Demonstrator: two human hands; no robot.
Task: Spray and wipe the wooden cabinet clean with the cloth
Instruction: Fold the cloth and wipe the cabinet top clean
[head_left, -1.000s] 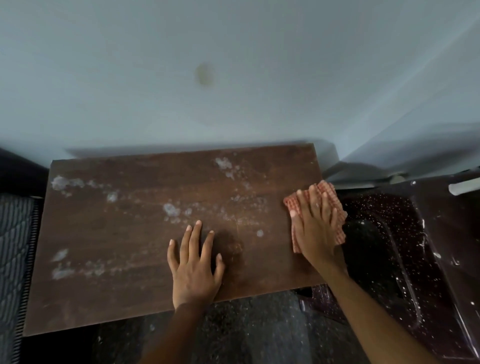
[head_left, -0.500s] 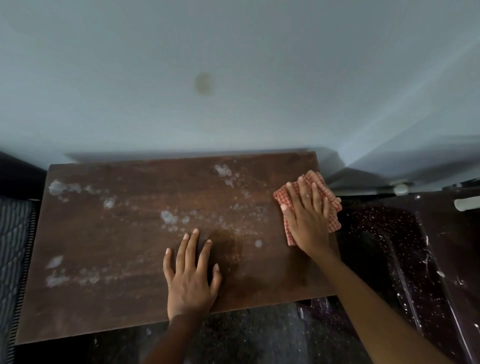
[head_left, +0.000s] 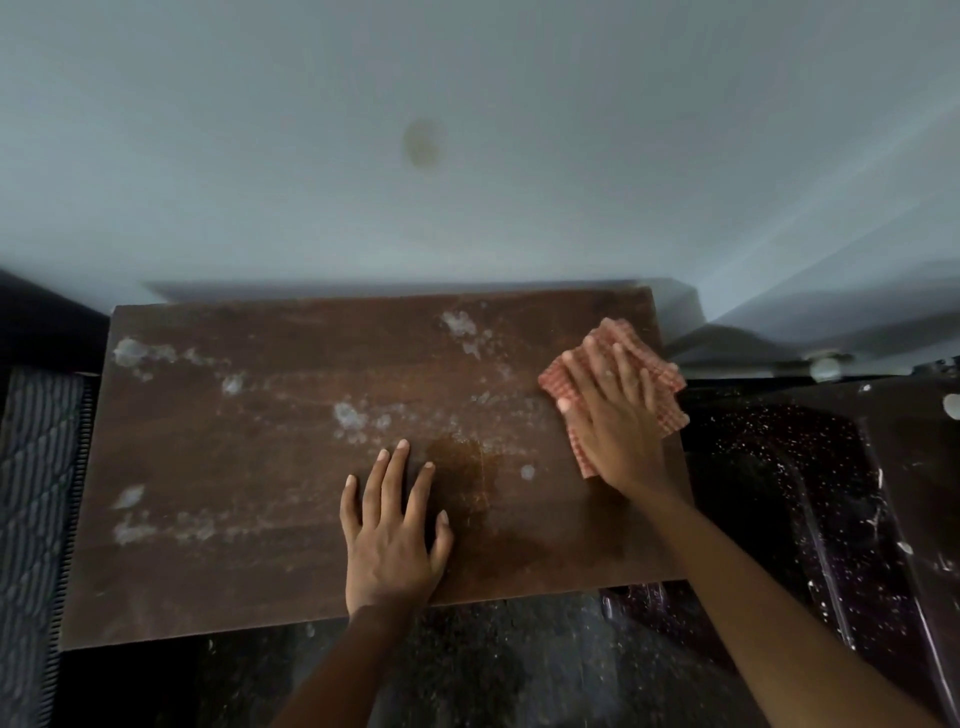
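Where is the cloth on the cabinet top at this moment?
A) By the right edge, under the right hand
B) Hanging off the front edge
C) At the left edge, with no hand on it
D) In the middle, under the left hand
A: the right hand lies flat on the checked cloth by the right edge of the cabinet top, while the left hand rests on bare wood.
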